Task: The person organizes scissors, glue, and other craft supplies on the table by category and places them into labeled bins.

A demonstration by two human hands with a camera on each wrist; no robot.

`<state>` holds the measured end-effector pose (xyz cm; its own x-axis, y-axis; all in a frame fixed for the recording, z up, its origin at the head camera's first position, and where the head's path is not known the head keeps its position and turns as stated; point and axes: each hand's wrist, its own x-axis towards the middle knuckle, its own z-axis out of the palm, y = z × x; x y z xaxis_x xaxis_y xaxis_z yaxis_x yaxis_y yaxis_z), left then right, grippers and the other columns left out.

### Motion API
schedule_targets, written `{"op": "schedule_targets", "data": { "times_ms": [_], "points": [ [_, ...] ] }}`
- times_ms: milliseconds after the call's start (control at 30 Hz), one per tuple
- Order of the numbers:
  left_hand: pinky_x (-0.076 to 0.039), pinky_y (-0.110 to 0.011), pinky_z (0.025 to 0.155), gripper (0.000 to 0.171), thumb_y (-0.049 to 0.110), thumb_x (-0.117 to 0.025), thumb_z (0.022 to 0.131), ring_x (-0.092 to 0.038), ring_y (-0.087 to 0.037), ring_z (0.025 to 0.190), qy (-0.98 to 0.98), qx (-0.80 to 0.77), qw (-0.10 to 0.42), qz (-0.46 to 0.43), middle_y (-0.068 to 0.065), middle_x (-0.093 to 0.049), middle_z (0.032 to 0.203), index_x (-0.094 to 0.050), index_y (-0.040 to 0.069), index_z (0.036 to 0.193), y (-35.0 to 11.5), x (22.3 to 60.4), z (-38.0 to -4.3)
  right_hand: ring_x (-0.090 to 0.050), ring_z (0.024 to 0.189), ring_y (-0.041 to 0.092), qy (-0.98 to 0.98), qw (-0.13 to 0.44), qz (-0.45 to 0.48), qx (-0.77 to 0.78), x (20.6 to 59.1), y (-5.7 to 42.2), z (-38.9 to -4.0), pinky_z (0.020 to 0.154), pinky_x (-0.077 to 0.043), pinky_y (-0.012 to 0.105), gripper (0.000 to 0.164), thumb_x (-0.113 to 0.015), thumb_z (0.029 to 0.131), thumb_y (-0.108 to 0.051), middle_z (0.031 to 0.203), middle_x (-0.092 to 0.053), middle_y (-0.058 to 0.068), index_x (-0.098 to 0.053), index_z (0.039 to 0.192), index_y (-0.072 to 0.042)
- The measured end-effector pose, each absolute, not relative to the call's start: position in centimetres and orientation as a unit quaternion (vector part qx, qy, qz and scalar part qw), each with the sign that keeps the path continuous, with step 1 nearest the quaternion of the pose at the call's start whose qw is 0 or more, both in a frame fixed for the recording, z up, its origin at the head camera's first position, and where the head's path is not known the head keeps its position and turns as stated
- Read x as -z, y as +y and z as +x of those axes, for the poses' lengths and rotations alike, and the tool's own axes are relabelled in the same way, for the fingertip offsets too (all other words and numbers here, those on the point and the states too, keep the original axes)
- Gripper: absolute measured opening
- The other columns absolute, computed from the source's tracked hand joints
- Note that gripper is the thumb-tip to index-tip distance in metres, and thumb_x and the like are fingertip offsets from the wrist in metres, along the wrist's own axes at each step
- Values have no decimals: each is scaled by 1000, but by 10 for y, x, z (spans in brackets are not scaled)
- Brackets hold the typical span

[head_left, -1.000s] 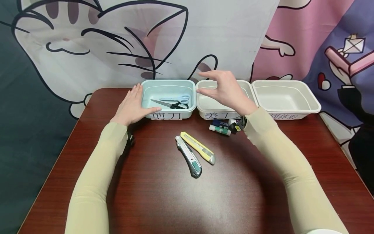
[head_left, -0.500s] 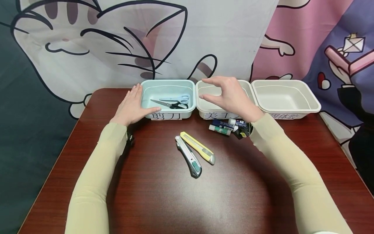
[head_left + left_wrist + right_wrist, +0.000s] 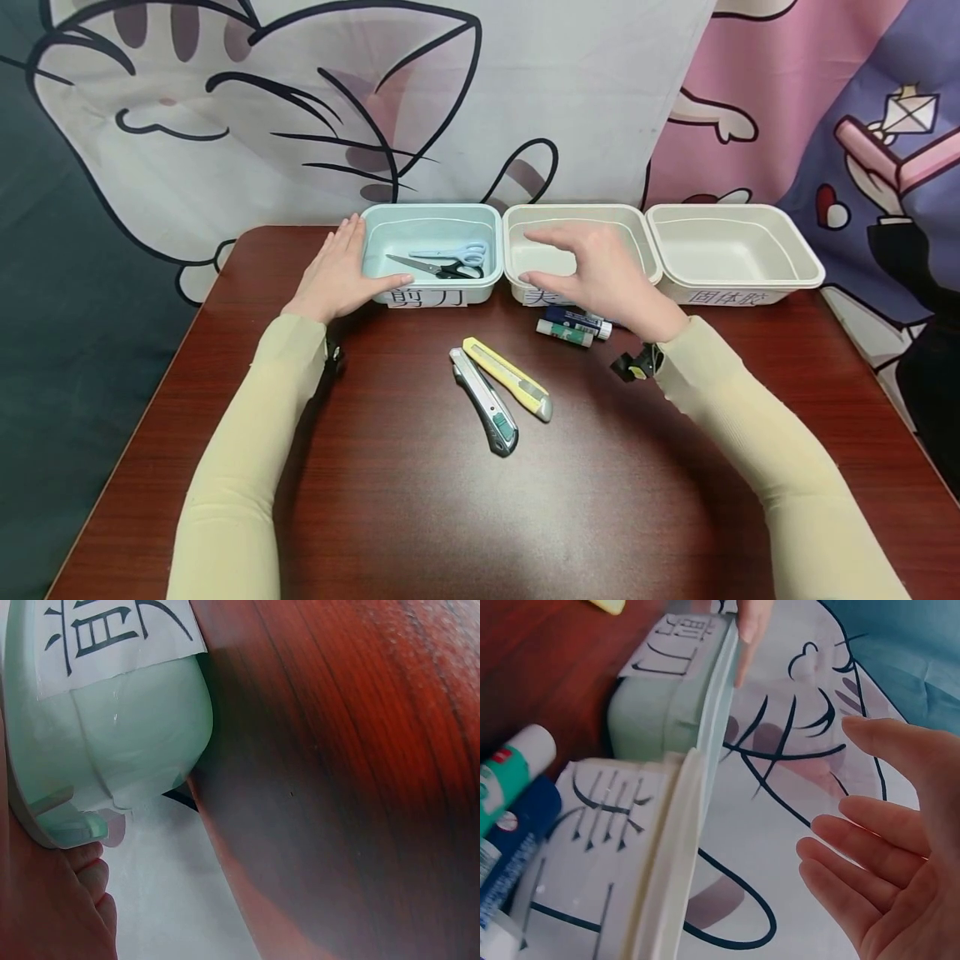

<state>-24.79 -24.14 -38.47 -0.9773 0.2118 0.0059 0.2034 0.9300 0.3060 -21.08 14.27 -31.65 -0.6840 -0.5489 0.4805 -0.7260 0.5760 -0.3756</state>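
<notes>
At the desk's (image 3: 420, 517) far edge, the left hand (image 3: 333, 279) is touching the blue bin (image 3: 431, 225), fingers straight, while the right hand (image 3: 603, 271) is hovering above the middle bin (image 3: 517, 258), empty fingers parted.

Along the back of the bench (image 3: 405, 508), the middle bin (image 3: 555, 217) stands between the left bin (image 3: 427, 232), with two pairs of scissors (image 3: 441, 253) in it, and the right bin (image 3: 737, 250). Glue sticks (image 3: 564, 334) lie just before the middle bin; two utility knives (image 3: 507, 379) lie nearer the front, to their left.
</notes>
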Motion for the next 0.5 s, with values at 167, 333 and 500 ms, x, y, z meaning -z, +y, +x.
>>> {"op": "schedule_targets", "data": {
  "times_ms": [167,333,500],
  "points": [
    [1,-42,124,128,86,-51,82,4,-25,155,982,-155,12,105,-14,2,169,1,1,162,-241,385,-248,-67,113,26,-875,131,365,-288,325,145,-202,96,-53,47,50,-84,86,-26,120,-72,10,-71,128,-3],
    [2,-40,124,128,86,-51,82,4,-25,155,982,-160,12,105,-14,2,169,2,1,162,-241,386,-249,-66,115,22,-880,97,361,-293,334,145,-192,99,-52,44,53,-84,87,-31,124,-71,7,-70,131,-4],
    [0,-42,124,128,86,-51,82,3,-25,155,982,-158,10,104,-14,1,169,1,1,162,-241,385,-248,-65,115,19,-879,72,374,-285,345,145,-185,99,-51,41,53,-83,88,-33,123,-71,5,-69,132,-5]
  ]
}}
